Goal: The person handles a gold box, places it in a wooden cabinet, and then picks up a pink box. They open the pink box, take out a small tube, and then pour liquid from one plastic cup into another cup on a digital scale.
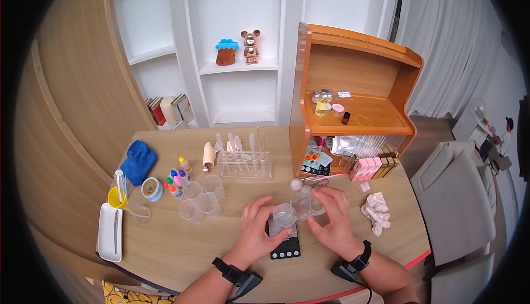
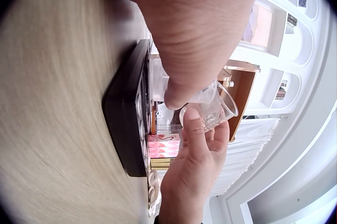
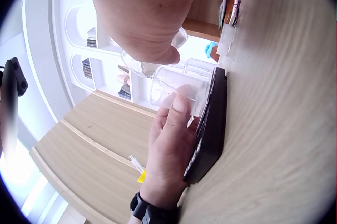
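1. Small clear plastic cup stands over a flat black digital scale; the left hand has thumb and fingers clamped on its sides.
2. Beside it, a wider clear, rounded beaker is held up, tilted, in the right hand, thumb and fingers closed about it; whether it touches the cup, I cannot tell.
3. Left of the hands, four frosted clear plastic cups sit clustered near colourful dropper bottles.
4. Behind stands a transparent test-tube rack.
5. Rightward lie a crumpled pale-pink cloth and an orange-brown wooden shelf unit.
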A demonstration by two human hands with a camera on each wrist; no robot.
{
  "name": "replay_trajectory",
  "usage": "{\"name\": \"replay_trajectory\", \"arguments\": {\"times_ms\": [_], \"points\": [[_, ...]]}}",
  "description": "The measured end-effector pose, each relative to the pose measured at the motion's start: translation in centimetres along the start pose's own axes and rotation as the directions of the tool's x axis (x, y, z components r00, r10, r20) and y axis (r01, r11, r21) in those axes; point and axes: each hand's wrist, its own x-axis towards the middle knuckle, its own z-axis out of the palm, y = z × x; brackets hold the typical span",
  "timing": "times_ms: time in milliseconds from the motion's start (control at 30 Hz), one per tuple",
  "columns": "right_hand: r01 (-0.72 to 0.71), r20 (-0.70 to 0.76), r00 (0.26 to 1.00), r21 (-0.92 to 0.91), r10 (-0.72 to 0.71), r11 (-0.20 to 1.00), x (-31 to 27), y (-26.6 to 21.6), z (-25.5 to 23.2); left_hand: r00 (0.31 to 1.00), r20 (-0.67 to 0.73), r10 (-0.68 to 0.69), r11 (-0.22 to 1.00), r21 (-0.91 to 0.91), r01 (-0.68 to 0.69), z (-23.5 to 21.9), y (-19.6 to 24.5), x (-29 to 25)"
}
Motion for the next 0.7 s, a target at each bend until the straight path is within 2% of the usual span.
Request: {"name": "replay_trajectory", "arguments": {"times_ms": [700], "points": [[0.012, 0.001, 1.000, -0.044, -0.012, 0.999, 0.14, -0.28, -0.25, 1.000, 0.001, 0.005, 1.000, 0.017, -0.005, 0.03, -0.03, -0.01]]}}
